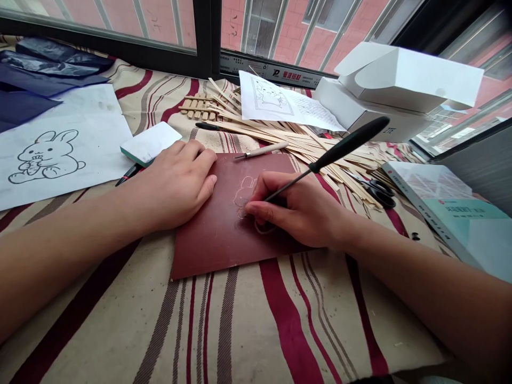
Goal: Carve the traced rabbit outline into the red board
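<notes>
My right hand (296,210) is shut on a long black-handled scribing tool (340,152), its thin metal shaft running down to the board near the fingertips. A dark red board (224,240) lies on the striped cloth, with a pale scratched rabbit outline (242,194) beside those fingers. The tool's tip is hidden by my hand. My left hand (178,184) rests flat on the board's upper left part, holding nothing. A small cream-handled blade tool (262,151) lies along the board's far edge, between my hands.
A rabbit drawing on white paper (48,160) and dark carbon sheets (40,69) lie at left. Wooden strips (280,133), black-handled scissors (378,192), a book (440,208) and a white box (400,80) lie beyond and right. A window frame (208,37) borders the far side.
</notes>
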`<state>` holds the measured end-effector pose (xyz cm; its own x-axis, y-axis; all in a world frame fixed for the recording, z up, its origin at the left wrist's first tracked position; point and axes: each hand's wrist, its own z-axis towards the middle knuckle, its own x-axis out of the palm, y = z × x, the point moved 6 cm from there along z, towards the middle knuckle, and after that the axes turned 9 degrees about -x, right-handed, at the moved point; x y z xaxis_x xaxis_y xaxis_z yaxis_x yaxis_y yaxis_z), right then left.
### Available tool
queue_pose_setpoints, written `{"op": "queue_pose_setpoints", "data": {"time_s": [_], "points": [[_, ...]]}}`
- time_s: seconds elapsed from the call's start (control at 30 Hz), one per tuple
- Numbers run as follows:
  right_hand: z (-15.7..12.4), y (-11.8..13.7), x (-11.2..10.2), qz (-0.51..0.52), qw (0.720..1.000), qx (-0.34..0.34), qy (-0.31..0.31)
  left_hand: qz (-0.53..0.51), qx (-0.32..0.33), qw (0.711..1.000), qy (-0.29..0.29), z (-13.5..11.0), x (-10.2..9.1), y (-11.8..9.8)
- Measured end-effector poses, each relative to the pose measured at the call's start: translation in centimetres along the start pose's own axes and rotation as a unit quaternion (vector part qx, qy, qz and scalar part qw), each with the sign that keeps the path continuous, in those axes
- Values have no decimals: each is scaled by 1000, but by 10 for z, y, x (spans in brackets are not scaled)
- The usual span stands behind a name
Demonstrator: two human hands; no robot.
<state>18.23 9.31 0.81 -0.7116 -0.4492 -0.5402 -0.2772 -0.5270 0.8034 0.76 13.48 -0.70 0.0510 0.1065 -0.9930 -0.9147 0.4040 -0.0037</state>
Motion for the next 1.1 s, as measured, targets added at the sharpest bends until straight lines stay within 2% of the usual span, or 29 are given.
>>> {"op": "queue_pose_setpoints", "data": {"time_s": [0.2, 0.37, 0.67, 0.97, 1.1], "points": [[2, -3, -1, 4, 1000, 5, -22, -19, 16, 999, -21, 0, 1, 3], [1, -6, 1, 25, 999, 15, -31, -25, 10, 1000, -14, 0, 0, 3], [0, 0, 0, 19, 1000, -1, 10, -23, 3, 1000, -9, 0, 1, 3], [1, -9, 1, 55, 998, 28, -26, -13, 12, 1000, -19, 0, 2, 4], [0, -4, -1, 34, 999, 11, -7, -16, 15, 999, -25, 0, 1, 4]]}}
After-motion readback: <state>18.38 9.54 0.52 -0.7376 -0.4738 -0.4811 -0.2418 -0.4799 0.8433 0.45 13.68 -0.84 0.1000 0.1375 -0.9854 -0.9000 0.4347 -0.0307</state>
